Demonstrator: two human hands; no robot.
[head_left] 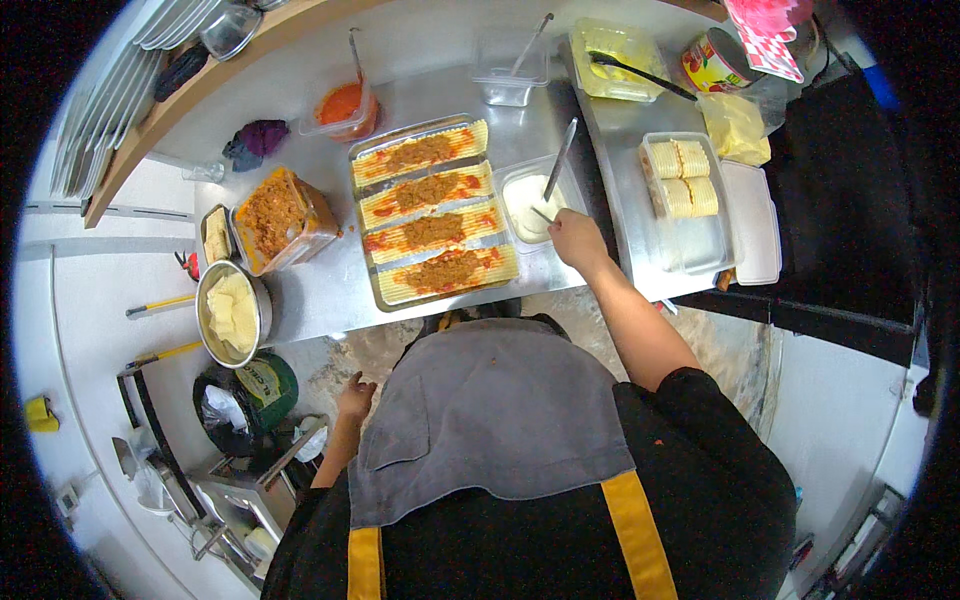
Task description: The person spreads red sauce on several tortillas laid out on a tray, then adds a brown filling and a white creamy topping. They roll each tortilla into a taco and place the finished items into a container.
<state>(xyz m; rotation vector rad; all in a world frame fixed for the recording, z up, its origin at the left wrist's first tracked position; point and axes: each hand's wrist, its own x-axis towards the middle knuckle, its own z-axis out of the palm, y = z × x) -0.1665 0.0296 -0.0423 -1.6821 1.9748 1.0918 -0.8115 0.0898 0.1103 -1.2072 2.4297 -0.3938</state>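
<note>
My right hand (pixel 578 240) is closed round a thin metal utensil (pixel 543 215), whose far end points into a clear square container (pixel 512 172) of white sauce (pixel 524 203). A second metal handle (pixel 562 158) stands up from the same sauce. Left of it lies a metal tray (pixel 371 279) with several ridged pasta sheets (pixel 392 292), spread with red sauce and ground meat filling (pixel 437 230). My left hand (pixel 357 397) hangs by my side below the counter edge, fingers loosely apart and holding nothing.
Left of the tray stand a tub of meat filling (pixel 275 215) and a bowl of pasta sheets (pixel 232 310). Red sauce (pixel 345 108) is behind. To the right are a container of stacked ridged pasta (pixel 685 180), a lid (pixel 752 220) and a yellow-stained tub (pixel 620 75) with a black spoon (pixel 640 73).
</note>
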